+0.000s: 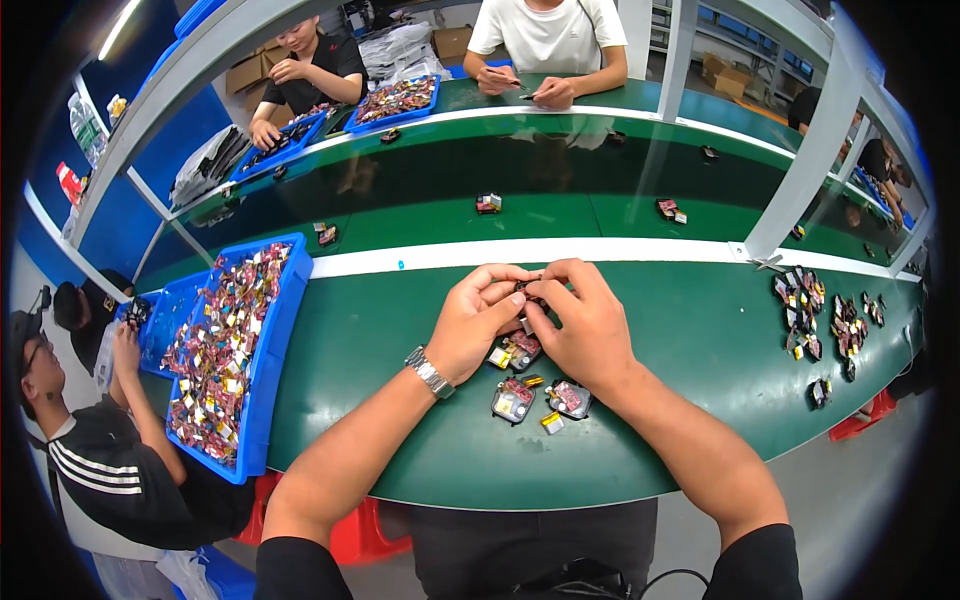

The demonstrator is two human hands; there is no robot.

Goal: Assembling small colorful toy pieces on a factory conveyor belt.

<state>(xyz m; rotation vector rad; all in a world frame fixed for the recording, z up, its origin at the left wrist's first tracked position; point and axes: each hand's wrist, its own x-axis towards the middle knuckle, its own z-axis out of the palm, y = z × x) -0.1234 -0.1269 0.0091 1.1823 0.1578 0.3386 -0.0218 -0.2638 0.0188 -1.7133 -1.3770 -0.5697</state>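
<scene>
Counter [700,345], green and smooth, spreads out under my forearms. Above it, my left grip [474,325] and right grip [588,325] come together, both closed on one small dark piece [524,288]; I have it pinched between bent fingers and thumbs, which hide most of it, so I cannot tell its shape. Just below my knuckles, partly covered, lies an opened black case [519,350] with a pink circuit board and a yellow part; whether I touch it, I cannot tell. Nearer me sit a second case [512,402] and a third case [569,398], with a small yellow-and-silver block [552,423] between them. A silver watch [429,371] circles my left wrist. Off to my left, a blue tray [288,338] is heaped with small boards; well to my right, more cases [800,312] lie clustered. Across from me, a co-worker in a white shirt [550,40] holds something thin.
</scene>
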